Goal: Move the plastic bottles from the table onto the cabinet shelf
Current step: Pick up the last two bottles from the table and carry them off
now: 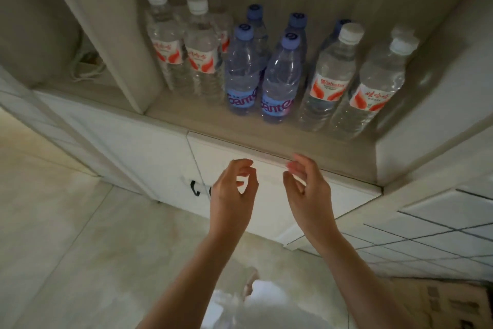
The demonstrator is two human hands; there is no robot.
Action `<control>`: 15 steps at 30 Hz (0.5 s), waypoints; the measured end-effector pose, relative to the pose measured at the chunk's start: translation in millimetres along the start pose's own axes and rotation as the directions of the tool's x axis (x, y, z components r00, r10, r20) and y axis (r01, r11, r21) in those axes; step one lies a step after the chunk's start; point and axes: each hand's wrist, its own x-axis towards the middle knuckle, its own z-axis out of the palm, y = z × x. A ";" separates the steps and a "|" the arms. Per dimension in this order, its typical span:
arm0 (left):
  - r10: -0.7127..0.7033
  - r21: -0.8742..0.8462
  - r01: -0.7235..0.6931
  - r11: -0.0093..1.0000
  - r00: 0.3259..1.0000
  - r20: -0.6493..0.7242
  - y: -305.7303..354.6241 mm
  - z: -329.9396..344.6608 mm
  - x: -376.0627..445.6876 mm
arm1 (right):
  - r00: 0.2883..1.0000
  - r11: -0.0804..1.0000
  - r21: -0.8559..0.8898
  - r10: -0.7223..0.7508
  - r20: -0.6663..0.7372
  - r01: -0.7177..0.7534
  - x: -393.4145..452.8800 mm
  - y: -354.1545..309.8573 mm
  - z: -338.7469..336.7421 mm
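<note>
Several plastic water bottles stand upright on the cabinet shelf [240, 139]. At the left are white-capped bottles with red labels [200, 53], in the middle blue-capped bottles with blue labels [277, 80], at the right more white-capped red-label bottles [373, 88]. My left hand [232, 195] and my right hand [306, 190] hover just below the shelf's front edge, in front of the cabinet door. Both hands hold nothing, with the fingers curled and apart. No table is in view.
White cabinet doors with a black handle [196, 188] sit under the shelf. A vertical divider [120, 61] bounds the shelf on the left, with a coiled white cord [85, 67] beyond it. A tiled wall [440, 224] is at the right; a cardboard box [453, 302] lies at bottom right.
</note>
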 end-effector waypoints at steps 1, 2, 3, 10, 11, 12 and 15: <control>-0.023 0.011 0.023 1.000 1.000 -0.018 -8.2 -13.5 -5.3 | 0.999 1.000 -0.017 -0.016 0.038 0.017 -5.5 -3.6 9.2; -0.058 0.012 0.058 0.998 0.997 -0.042 -17.7 -29.7 -12.2 | 0.996 0.999 -0.027 -0.031 0.084 0.034 -12.1 -8.3 20.7; -0.097 0.009 0.098 0.995 0.993 -0.069 -26.9 -46.1 -19.6 | 0.990 0.998 -0.038 -0.043 0.132 0.048 -18.9 -12.5 32.5; -0.326 0.034 0.349 0.937 0.903 -0.281 -88.1 -190.3 -112.5 | 0.871 0.988 -0.005 -0.135 0.473 0.156 -98.9 -61.9 133.4; -0.362 0.027 0.389 0.921 0.878 -0.312 -96.1 -212.5 -130.7 | 0.837 0.985 0.002 -0.149 0.526 0.175 -116.3 -70.4 149.8; -0.393 0.019 0.423 0.906 0.856 -0.335 -103.9 -231.5 -147.9 | 0.802 0.981 0.007 -0.161 0.575 0.192 -132.7 -77.3 164.1; -0.453 -0.010 0.500 0.866 0.777 -0.436 -124.3 -289.0 -203.0 | 0.675 0.968 0.028 -0.194 0.711 0.248 -188.8 -101.6 212.8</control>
